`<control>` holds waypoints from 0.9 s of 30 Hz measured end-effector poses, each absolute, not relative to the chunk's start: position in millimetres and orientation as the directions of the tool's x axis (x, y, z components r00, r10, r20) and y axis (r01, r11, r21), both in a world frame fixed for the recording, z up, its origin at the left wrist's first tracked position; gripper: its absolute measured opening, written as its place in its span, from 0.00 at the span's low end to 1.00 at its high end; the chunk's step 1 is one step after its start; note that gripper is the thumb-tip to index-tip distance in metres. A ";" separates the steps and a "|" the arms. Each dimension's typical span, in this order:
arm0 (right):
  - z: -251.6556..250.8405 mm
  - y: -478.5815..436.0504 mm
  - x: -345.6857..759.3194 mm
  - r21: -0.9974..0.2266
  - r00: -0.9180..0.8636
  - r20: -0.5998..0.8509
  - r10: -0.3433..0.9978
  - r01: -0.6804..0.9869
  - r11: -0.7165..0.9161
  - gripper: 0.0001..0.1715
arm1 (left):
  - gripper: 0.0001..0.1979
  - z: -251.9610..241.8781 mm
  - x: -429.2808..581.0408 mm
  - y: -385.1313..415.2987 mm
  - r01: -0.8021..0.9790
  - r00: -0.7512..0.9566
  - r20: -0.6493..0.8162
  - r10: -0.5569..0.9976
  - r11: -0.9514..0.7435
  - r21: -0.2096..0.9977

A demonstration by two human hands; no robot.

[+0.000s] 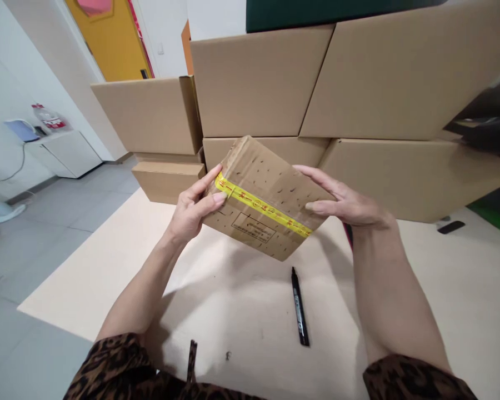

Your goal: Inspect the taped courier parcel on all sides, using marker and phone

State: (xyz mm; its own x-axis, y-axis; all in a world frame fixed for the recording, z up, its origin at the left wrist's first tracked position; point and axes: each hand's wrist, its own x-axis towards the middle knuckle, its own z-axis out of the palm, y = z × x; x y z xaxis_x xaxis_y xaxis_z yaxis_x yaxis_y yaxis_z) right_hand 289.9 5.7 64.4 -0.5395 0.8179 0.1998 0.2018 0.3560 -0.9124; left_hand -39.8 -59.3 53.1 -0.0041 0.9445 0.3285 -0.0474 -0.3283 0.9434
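Above the pale tabletop I hold a small brown cardboard box, tilted, with dark dashes printed over it and a framed block of small print. A strip of yellow tape with red marks runs across its face. My left hand grips the left end, thumb on the front near the tape. At the right end is my right hand, thumb on the front and fingers along the upper edge. Below the box a black marker pen lies on the table, touched by neither hand.
Large cardboard boxes are stacked across the back of the table, with a smaller carton at the left. A small black object lies at the right. Beyond the table's left edge are a tiled floor and a white cabinet.
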 end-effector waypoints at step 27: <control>80.8 -18.1 235.1 -0.952 -0.045 0.160 0.986 -0.271 0.142 0.20 | 0.52 32.8 -19.0 -45.4 -0.237 -0.153 0.440 0.885 -0.465 0.853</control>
State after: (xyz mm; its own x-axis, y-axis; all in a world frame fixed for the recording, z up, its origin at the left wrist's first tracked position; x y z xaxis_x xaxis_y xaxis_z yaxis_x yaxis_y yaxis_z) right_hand 235.1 -18.1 80.8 -0.0454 0.9861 0.1599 -0.2706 0.1420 -0.9522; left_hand -19.0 -45.4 32.8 -0.1529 0.8849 0.4400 -0.2372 -0.4650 0.8529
